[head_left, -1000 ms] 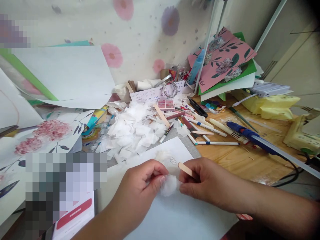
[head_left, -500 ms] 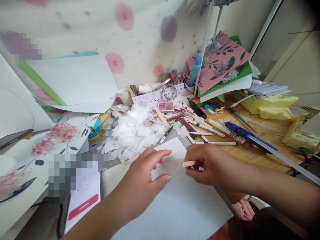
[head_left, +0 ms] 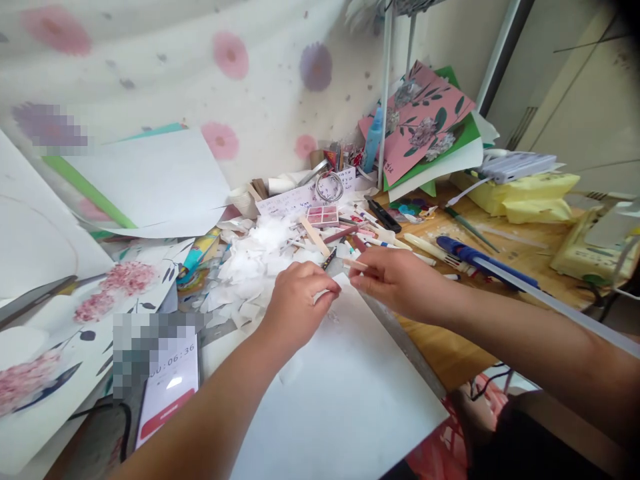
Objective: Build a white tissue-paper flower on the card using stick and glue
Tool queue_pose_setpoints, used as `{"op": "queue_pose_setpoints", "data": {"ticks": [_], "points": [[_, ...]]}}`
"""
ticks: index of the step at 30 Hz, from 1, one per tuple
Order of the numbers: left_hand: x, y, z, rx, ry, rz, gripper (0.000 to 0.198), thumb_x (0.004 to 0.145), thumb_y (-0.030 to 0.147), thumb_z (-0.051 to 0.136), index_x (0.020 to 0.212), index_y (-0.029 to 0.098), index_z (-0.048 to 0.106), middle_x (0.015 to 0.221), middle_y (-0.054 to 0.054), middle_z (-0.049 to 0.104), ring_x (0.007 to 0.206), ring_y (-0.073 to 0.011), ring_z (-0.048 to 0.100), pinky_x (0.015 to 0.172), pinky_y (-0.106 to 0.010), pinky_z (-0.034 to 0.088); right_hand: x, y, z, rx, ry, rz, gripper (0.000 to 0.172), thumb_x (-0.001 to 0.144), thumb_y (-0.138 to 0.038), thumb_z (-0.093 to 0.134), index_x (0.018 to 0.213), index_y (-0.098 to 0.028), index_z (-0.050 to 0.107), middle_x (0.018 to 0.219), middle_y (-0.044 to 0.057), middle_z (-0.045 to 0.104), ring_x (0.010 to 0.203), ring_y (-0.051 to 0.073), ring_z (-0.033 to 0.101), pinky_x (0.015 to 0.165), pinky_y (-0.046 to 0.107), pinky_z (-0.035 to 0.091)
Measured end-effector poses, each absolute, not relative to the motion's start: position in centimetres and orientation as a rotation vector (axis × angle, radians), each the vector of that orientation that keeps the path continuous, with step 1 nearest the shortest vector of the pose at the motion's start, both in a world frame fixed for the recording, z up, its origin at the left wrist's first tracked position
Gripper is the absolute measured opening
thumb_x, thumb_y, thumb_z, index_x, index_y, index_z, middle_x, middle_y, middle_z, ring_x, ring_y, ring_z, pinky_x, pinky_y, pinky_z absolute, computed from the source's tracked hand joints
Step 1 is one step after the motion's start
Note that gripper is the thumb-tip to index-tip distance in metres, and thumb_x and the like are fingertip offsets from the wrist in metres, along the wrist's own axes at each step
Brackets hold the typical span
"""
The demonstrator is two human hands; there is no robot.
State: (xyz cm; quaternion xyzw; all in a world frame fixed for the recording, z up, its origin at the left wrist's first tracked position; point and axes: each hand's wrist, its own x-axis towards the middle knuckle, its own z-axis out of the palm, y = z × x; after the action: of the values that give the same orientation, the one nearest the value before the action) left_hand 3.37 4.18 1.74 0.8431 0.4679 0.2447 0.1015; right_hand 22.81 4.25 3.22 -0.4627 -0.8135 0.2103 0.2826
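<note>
Left hand [head_left: 303,305]: fingertips pinched together, contents I cannot tell | right hand [head_left: 395,281]: fingers closed on wooden stick [head_left: 355,265] | I advise light pressure, steady stick

You have open room over the near part of the white sheet [head_left: 345,427], where a translucent scrap [head_left: 291,371] lies beside your left forearm. Heaped paper pieces [head_left: 257,250] block you beyond the left hand [head_left: 303,300]; pens [head_left: 426,258] crowd the right hand's [head_left: 395,281] far side, and a blue tool's [head_left: 485,262] long rod [head_left: 575,313] juts along your right forearm.
</note>
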Motion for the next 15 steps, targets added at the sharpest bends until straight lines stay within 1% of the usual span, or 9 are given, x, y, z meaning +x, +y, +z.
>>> {"op": "queue_pose_setpoints", "data": {"ticks": [3, 5, 8, 10, 12, 15], "points": [[2.9, 4.4, 0.7, 2.560, 1.369, 0.676, 0.016, 0.080, 0.013, 0.058, 0.078, 0.025, 0.068, 0.083, 0.000, 0.063, 0.085, -0.0185, 0.052, 0.077, -0.036, 0.039, 23.1, 4.8, 2.5, -1.220, -1.940, 0.721, 0.030, 0.088, -0.031, 0.043, 0.073, -0.015, 0.064, 0.075, 0.003, 0.054, 0.071, 0.015, 0.051, 0.065, 0.025, 0.036], [2.7, 4.4, 0.3, 2.599, 1.347, 0.629, 0.016, 0.081, 0.014, 0.058, 0.078, 0.026, 0.069, 0.083, 0.001, 0.065, 0.084, -0.0186, 0.053, 0.078, -0.037, 0.038, 23.2, 5.0, 1.9, -1.233, -1.804, 0.775, 0.036, 0.089, -0.037, 0.041, 0.073, -0.015, 0.065, 0.074, 0.003, 0.054, 0.071, 0.016, 0.052, 0.065, 0.026, 0.036], [2.4, 4.4, 0.2, 2.634, 1.338, 0.560, 0.016, 0.082, 0.016, 0.057, 0.078, 0.026, 0.069, 0.083, 0.001, 0.065, 0.084, -0.0189, 0.053, 0.079, -0.038, 0.036, 22.8, 5.0, 0.8, -1.248, -1.613, 0.890, 0.035, 0.088, -0.041, 0.042, 0.077, -0.015, 0.063, 0.063, 0.000, 0.050, 0.059, 0.013, 0.048, 0.055, 0.025, 0.035], [2.4, 4.4, 0.2, 2.646, 1.339, 0.512, 0.015, 0.082, 0.017, 0.057, 0.078, 0.026, 0.068, 0.082, 0.002, 0.066, 0.083, -0.0191, 0.053, 0.079, -0.038, 0.036, 22.3, 5.0, 0.2, -1.211, -1.502, 1.016, 0.033, 0.088, -0.042, 0.042, 0.078, -0.015, 0.060, 0.060, -0.001, 0.049, 0.052, 0.012, 0.045, 0.049, 0.023, 0.034], [2.3, 4.4, 0.2, 2.652, 1.343, 0.469, 0.015, 0.082, 0.017, 0.057, 0.077, 0.026, 0.068, 0.081, 0.002, 0.066, 0.082, -0.0191, 0.053, 0.078, -0.038, 0.036, 21.6, 5.0, -0.4, -1.184, -1.438, 1.115, 0.031, 0.088, -0.041, 0.043, 0.077, -0.016, 0.057, 0.058, -0.002, 0.050, 0.049, 0.011, 0.044, 0.046, 0.022, 0.033], [2.2, 4.5, 0.2, 2.654, 1.360, 0.421, 0.015, 0.083, 0.018, 0.056, 0.078, 0.026, 0.067, 0.081, 0.003, 0.066, 0.082, -0.0189, 0.053, 0.079, -0.038, 0.036, 20.9, 5.1, -1.0, -1.209, -1.420, 1.156, 0.028, 0.088, -0.038, 0.044, 0.076, -0.016, 0.055, 0.058, -0.002, 0.051, 0.048, 0.010, 0.045, 0.045, 0.022, 0.034]]}}
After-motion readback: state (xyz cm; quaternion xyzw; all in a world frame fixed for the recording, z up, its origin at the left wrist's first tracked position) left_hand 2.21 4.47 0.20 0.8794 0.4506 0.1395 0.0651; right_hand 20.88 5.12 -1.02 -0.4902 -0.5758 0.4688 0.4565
